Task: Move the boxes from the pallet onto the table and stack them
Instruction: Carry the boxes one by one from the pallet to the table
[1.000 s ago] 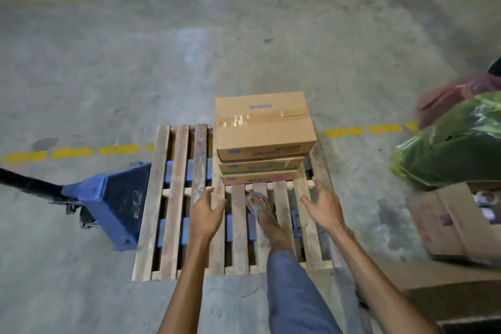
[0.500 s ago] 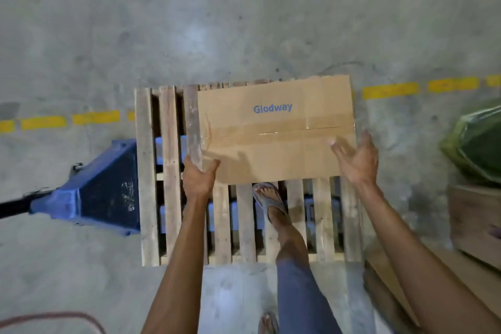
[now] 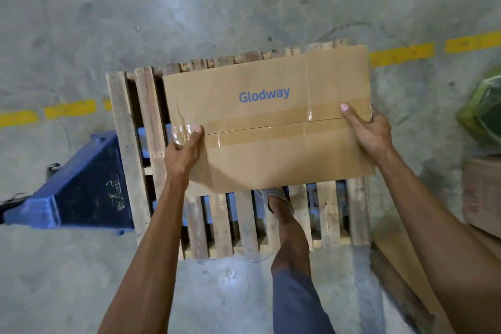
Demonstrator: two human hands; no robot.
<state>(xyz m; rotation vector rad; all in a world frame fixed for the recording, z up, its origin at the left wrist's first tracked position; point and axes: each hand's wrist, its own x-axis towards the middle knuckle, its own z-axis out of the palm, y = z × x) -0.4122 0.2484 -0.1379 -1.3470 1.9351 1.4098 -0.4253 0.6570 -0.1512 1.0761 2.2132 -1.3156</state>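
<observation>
A brown cardboard box [image 3: 267,122] printed "Glodway", taped along its middle seam, fills the centre of the view above the wooden pallet [image 3: 130,160]. My left hand [image 3: 183,152] grips its left edge, thumb on the tape. My right hand [image 3: 370,131] clasps its right edge, thumb on top. The boxes under it are hidden by it. The table is out of view.
A blue pallet jack [image 3: 78,187] sits against the pallet's left side. My sandalled foot [image 3: 279,200] stands on the pallet slats. A green plastic bag [image 3: 485,114] and a cardboard box [image 3: 482,192] lie at the right. A dashed yellow line [image 3: 401,53] crosses the concrete floor.
I leaned in over the pallet; both hands went from open beside the top box to gripping its left and right edges. The box looks larger and closer now.
</observation>
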